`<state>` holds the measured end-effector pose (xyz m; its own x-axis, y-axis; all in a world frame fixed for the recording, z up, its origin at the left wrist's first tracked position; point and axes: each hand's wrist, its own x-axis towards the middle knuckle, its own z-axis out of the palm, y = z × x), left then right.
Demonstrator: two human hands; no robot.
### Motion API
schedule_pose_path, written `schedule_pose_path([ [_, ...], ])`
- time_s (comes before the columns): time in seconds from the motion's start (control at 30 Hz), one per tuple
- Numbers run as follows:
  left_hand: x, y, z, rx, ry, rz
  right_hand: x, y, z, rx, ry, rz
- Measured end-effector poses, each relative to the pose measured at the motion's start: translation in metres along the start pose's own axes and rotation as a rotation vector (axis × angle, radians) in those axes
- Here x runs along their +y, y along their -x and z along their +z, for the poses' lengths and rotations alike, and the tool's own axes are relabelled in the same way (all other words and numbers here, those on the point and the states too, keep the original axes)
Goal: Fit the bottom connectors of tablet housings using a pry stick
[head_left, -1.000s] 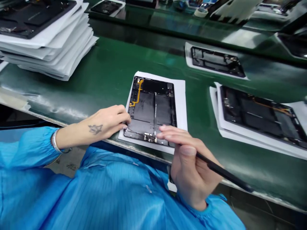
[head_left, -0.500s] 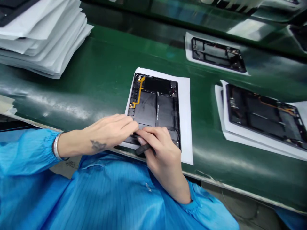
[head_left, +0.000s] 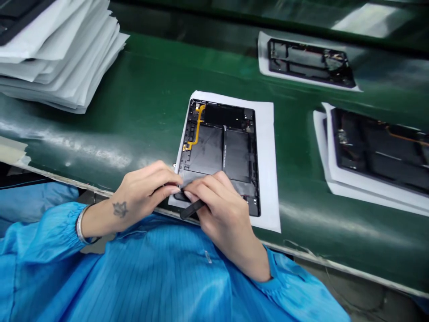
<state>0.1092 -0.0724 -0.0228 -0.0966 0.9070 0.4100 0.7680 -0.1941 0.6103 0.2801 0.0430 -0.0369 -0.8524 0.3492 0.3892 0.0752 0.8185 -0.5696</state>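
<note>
A tablet housing (head_left: pixel 208 152) lies with its inside facing up on a white sheet (head_left: pixel 267 179), showing dark battery cells and an orange flex cable (head_left: pixel 197 129). At its near left corner, my left hand (head_left: pixel 149 188) is closed in a pinch; what sits between the fingertips is too small to make out. My right hand (head_left: pixel 223 208) grips a flat black hand tool (head_left: pixel 191 209), whose blunt end sticks out toward the lower left. The right fingertips rest near the same corner, close to the left ones, and cover part of the housing's near edge.
A tall stack of white sheets (head_left: pixel 73 58) stands at the left with a dark panel (head_left: pixel 20 18) on top. Two more open tablet housings lie on sheets, one at the far right (head_left: pixel 311 62) and one nearer (head_left: pixel 385 152). The green bench's front edge (head_left: pixel 321 257) runs close before me.
My left hand has drawn back slightly left, its thumb now showing in a pinch. The right hand with the black tool has shifted a little left. The view has moved slightly.
</note>
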Motion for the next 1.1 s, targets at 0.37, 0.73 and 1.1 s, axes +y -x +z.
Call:
schedule_pose_path([
  [0.37, -0.005, 0.001, 0.001, -0.089, -0.128, 0.080, -0.001, 0.005, -0.005, 0.031, 0.037, -0.058],
  [0.73, 0.002, 0.003, -0.012, -0.300, -0.386, 0.168, 0.001, 0.009, -0.004, -0.063, 0.238, -0.232],
  [1.1, -0.006, 0.018, -0.010, -0.133, -0.421, 0.295, 0.000, 0.007, -0.002, -0.117, 0.344, -0.302],
])
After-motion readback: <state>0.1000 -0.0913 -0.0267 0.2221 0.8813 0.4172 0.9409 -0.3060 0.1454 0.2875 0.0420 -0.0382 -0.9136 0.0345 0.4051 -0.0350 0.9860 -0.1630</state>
